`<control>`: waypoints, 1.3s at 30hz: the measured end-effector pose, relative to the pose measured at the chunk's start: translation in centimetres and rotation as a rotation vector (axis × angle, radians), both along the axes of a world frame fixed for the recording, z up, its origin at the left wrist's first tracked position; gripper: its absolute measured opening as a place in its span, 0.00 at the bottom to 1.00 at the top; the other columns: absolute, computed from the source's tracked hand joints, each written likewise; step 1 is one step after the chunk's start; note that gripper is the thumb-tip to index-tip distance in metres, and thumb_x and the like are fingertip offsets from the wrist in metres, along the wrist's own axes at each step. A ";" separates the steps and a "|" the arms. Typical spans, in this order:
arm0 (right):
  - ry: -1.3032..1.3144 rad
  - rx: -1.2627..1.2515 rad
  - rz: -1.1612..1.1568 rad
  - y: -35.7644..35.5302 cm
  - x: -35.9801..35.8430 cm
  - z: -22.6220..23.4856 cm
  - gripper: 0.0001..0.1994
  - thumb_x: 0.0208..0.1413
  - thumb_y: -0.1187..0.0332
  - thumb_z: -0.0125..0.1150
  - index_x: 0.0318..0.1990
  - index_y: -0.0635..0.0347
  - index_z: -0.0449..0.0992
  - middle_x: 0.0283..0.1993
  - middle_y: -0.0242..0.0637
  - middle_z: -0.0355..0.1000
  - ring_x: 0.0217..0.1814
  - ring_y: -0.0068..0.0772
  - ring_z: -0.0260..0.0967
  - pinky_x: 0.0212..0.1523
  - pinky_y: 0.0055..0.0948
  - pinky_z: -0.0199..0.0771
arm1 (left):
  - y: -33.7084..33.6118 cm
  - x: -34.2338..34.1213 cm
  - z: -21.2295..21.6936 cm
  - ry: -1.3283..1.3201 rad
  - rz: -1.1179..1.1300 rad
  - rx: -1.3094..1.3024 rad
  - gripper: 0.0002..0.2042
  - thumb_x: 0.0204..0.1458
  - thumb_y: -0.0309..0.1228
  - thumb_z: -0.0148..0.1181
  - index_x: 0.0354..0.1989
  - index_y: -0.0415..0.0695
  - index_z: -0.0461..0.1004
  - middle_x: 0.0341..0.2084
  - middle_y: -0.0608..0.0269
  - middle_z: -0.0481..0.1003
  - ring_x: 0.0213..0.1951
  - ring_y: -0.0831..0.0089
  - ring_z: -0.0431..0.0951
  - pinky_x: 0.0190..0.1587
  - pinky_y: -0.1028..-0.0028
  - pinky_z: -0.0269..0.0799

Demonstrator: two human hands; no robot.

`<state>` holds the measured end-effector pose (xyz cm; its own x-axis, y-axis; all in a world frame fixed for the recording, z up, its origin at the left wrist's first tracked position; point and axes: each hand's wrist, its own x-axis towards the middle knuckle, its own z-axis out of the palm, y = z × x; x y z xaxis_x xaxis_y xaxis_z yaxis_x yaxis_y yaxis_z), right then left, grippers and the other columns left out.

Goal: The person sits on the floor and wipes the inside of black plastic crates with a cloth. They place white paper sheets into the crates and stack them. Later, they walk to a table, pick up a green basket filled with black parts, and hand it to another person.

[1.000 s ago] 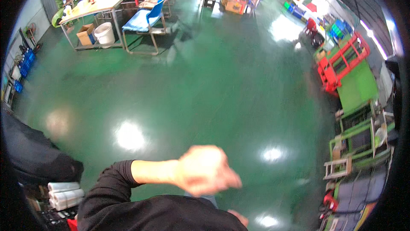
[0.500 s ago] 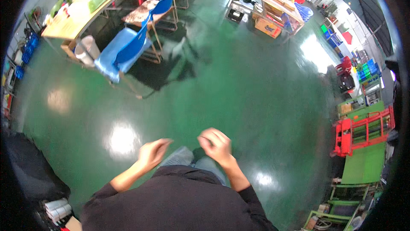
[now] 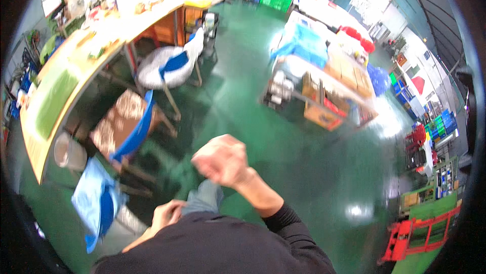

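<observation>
My right hand (image 3: pixel 223 161) is raised in front of my body, curled into a loose fist and slightly blurred; nothing shows in it. Lower and to the left, my left hand (image 3: pixel 168 213) hangs beside my jeans (image 3: pixel 205 195), its fingers bent together and nothing visible in them. Neither hand touches any furniture. Nearest to my left hand is a blue chair (image 3: pixel 106 208) with a light-blue cover. Just beyond it stands another blue-backed chair (image 3: pixel 134 132) with a brown patterned seat.
A long wooden table (image 3: pixel 33 145) with a green sheet (image 3: pixel 53 96) runs along the left, a whitish bin (image 3: pixel 71 151) beneath it. Ahead right stands a workbench (image 3: pixel 304 74) with boxes on its lower shelf. A red metal frame (image 3: pixel 420 236) lies at the right. Green floor (image 3: pixel 324 183) lies between them.
The view has moved forward, bringing the table, chairs and workbench nearer. My right hand has swung upward and to the left; my left hand has dropped back toward my body.
</observation>
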<state>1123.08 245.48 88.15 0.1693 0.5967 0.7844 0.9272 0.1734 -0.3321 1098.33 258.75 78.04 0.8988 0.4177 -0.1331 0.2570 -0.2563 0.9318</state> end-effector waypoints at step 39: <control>1.161 0.112 -1.316 26.8 201.3 -10.9 0.10 0.56 0.69 0.55 0.26 0.67 0.74 0.18 0.34 0.68 0.20 0.18 0.64 0.21 0.20 0.64 | 41.5 242.6 14.0 -0.700 -0.746 0.459 0.15 0.46 0.16 0.55 0.43 0.42 0.73 0.28 0.59 0.75 0.29 0.68 0.76 0.33 0.74 0.71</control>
<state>1324.41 272.31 77.28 0.9021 -0.4277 -0.0570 -0.2291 -0.3629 -0.9032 1340.89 300.26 92.00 0.7611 -0.3775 0.5275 -0.6478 -0.4837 0.5885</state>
